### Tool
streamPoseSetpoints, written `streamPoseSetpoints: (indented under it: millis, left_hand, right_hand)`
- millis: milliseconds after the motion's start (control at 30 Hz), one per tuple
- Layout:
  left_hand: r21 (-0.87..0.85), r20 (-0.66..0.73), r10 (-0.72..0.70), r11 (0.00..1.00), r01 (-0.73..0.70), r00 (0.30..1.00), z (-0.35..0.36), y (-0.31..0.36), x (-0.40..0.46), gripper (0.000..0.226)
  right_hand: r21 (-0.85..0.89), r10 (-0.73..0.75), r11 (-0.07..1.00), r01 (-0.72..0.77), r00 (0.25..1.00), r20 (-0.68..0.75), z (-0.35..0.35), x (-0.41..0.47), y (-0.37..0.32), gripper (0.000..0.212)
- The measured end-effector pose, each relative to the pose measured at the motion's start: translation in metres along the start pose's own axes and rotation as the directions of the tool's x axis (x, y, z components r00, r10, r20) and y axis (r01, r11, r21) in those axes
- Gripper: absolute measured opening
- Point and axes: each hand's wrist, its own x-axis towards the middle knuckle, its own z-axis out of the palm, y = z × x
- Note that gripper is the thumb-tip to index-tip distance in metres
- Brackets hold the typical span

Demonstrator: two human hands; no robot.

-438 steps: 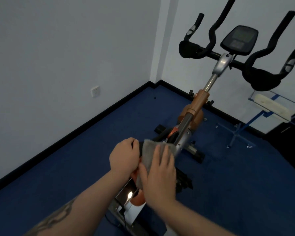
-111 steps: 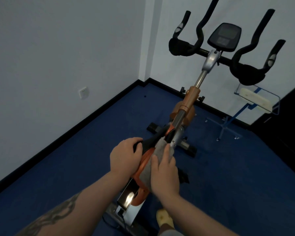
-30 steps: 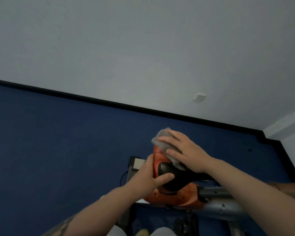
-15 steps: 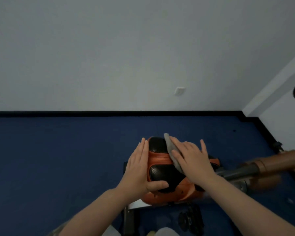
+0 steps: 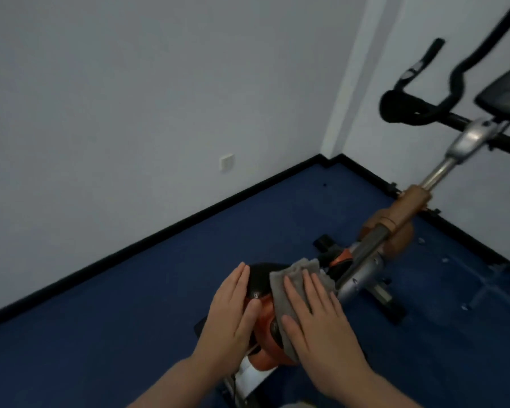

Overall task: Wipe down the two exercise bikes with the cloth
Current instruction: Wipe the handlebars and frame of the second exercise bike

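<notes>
A: Where's the cloth (image 5: 289, 293)?
B: Low in the frame, just right of centre, a grey one spread over the saddle (image 5: 259, 282) of the bike (image 5: 365, 257). The right hand (image 5: 318, 322) lies flat on it, fingers straight and a little fanned, pressing it down rather than gripping.

A: And the left hand (image 5: 233, 307)?
B: Open too, fingers straight and together, palm against the saddle's left side, the thumb resting on top. It holds nothing. Both forearms come in from the bottom edge.

A: How many bikes?
B: One in sight. Black and orange saddle, grey frame tube running up and right to an orange collar, then a silver post. At the upper right, blurred, are black handlebars (image 5: 442, 92) and one dark console (image 5: 504, 95), cut by the frame edge. One cloth, two hands.

A: The room?
B: Dark blue floor (image 5: 100, 334), black skirting (image 5: 165, 234), pale walls meeting in a corner at upper right. One white socket (image 5: 226, 162) on the left wall, above the skirting. Something pale and metal lies on the floor at the far right, too blurred to name.
</notes>
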Motion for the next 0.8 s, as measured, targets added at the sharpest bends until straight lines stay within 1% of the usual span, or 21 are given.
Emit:
streamPoseSetpoints:
  millis: [67, 100, 133, 200, 267, 300, 333, 400, 467, 533, 600, 633, 733, 800]
  left_hand:
    - [0.040, 0.069, 0.049, 0.998, -0.052, 0.996, -0.008, 0.002, 0.020, 0.075]
    - [0.048, 0.097, 0.071, 0.996, -0.076, 0.993, -0.011, 0.003, 0.030, 0.075]
    - [0.047, 0.131, 0.098, 0.993, -0.105, 0.986, -0.014, 0.005, 0.039, 0.071]
    - [0.047, 0.195, 0.151, 0.986, -0.163, 0.969, -0.018, 0.010, 0.057, 0.056]
    - [0.032, 0.224, 0.185, 0.980, -0.197, 0.957, -0.017, 0.012, 0.074, 0.043]
    - [0.042, 0.231, 0.183, 0.979, -0.198, 0.956, -0.015, 0.014, 0.083, 0.042]
    - [0.073, 0.242, 0.163, 0.980, -0.185, 0.956, -0.012, 0.016, 0.090, 0.041]
    - [0.175, 0.263, 0.128, 0.968, -0.178, 0.956, -0.003, 0.017, 0.101, 0.037]
    - [0.259, 0.256, 0.100, 0.951, -0.168, 0.962, 0.004, 0.016, 0.106, 0.035]
    - [0.258, 0.252, 0.080, 0.955, -0.147, 0.964, 0.006, 0.013, 0.109, 0.036]
    - [0.249, 0.241, 0.075, 0.959, -0.137, 0.968, 0.005, 0.010, 0.110, 0.035]
    - [0.255, 0.235, 0.080, 0.957, -0.141, 0.969, 0.005, 0.009, 0.111, 0.035]
    - [0.258, 0.216, 0.083, 0.956, -0.139, 0.973, 0.007, 0.008, 0.112, 0.033]
    - [0.251, 0.211, 0.082, 0.959, -0.135, 0.974, 0.008, 0.009, 0.112, 0.033]
  right_hand:
    - [-0.039, 0.161, 0.986, -0.163, 0.985, -0.056, -0.005, 0.017, -0.011, 0.067]
    - [-0.025, 0.251, 0.967, -0.253, 0.965, -0.078, -0.009, 0.028, -0.017, 0.067]
    - [0.006, 0.339, 0.941, -0.340, 0.937, -0.086, -0.010, 0.035, -0.025, 0.066]
    - [0.069, 0.421, 0.907, -0.415, 0.900, -0.110, -0.007, 0.038, -0.039, 0.067]
    - [0.096, 0.404, 0.914, -0.393, 0.899, -0.168, 0.007, 0.022, -0.055, 0.070]
    - [0.114, 0.396, 0.918, -0.380, 0.898, -0.194, 0.013, 0.010, -0.062, 0.072]
    - [0.128, 0.388, 0.921, -0.368, 0.900, -0.200, 0.019, 0.001, -0.066, 0.073]
    - [0.116, 0.415, 0.910, -0.399, 0.888, -0.200, 0.021, -0.002, -0.064, 0.070]
    - [0.135, 0.500, 0.866, -0.482, 0.844, -0.192, 0.012, 0.012, -0.054, 0.063]
    - [0.210, 0.617, 0.783, -0.586, 0.774, -0.139, 0.000, 0.030, -0.049, 0.061]
    - [0.283, 0.670, 0.729, -0.624, 0.734, -0.109, -0.002, 0.039, -0.052, 0.061]
    - [0.303, 0.673, 0.724, -0.620, 0.731, -0.114, 0.003, 0.037, -0.059, 0.062]
    - [0.307, 0.622, 0.768, -0.561, 0.769, -0.151, 0.022, 0.014, -0.082, 0.063]
    - [0.312, 0.624, 0.765, -0.564, 0.769, -0.141, 0.022, 0.011, -0.079, 0.062]
